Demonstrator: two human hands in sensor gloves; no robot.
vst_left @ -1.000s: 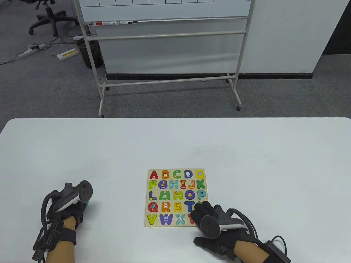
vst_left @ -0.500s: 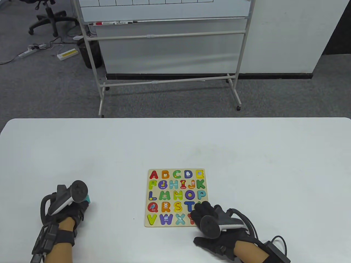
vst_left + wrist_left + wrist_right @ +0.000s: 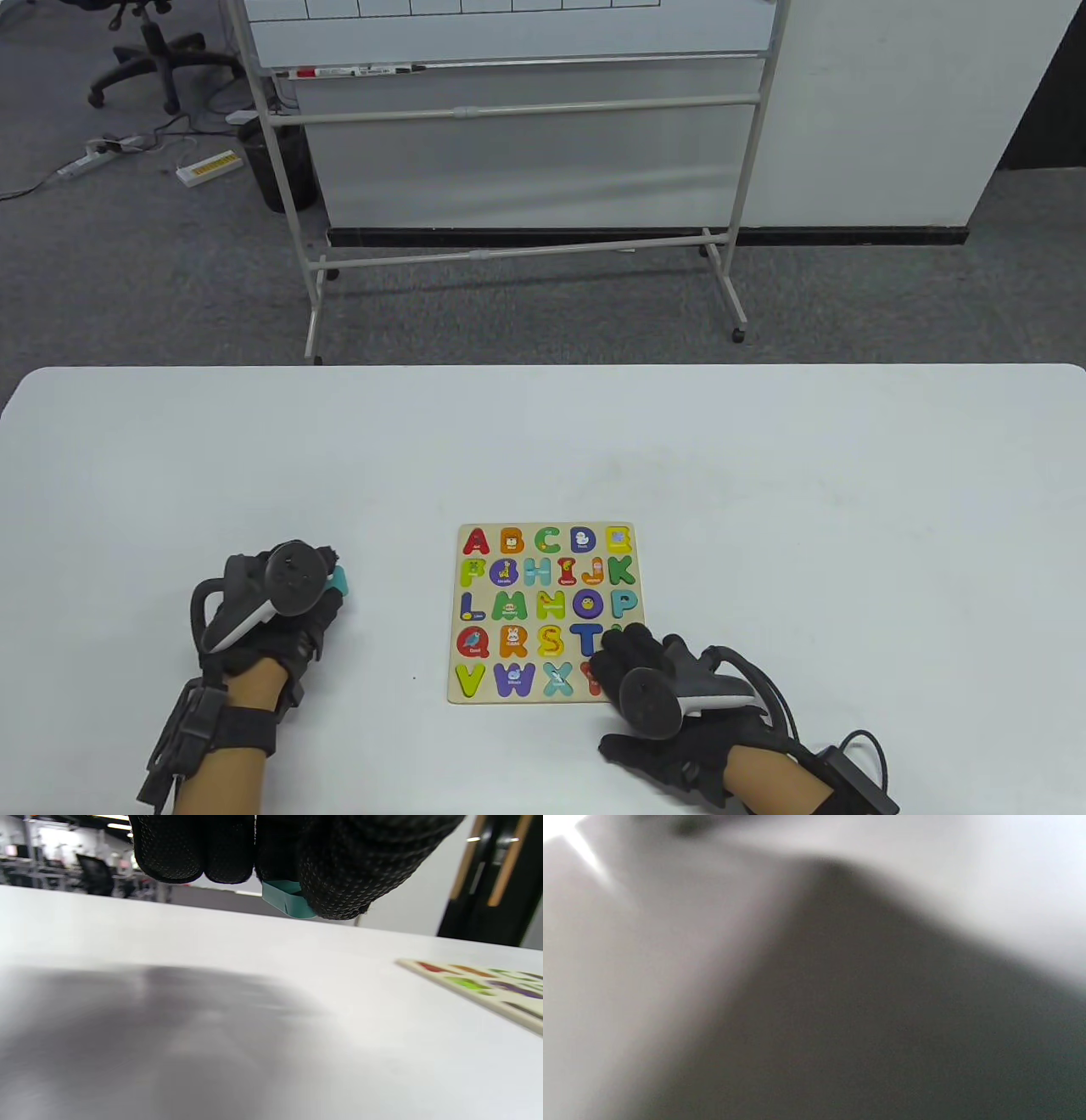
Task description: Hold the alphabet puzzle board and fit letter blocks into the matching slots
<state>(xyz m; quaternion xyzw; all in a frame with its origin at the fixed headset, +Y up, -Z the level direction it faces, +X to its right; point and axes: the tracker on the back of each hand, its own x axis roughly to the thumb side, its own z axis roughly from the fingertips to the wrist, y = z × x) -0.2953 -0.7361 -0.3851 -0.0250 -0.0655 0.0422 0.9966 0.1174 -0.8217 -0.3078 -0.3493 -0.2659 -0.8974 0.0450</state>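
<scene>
— Where's the puzzle board (image 3: pixel 547 611)?

— Lower centre of the white table (image 3: pixel 764 475). The right hand (image 3: pixel 657 679) rests flat on its lower right corner, fingers spread.

— And the left hand (image 3: pixel 271 611)?

— Lower left, fingers pinching a teal letter block (image 3: pixel 339 581) clear of the tabletop.

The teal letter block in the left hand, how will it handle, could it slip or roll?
The teal letter block looks rigid and flat-edged, so probably won't roll if dropped. The left hand lifts it clear of the table with fingertips alone, suggesting it's light. The dotted glove surface likely limits slipping.
</scene>
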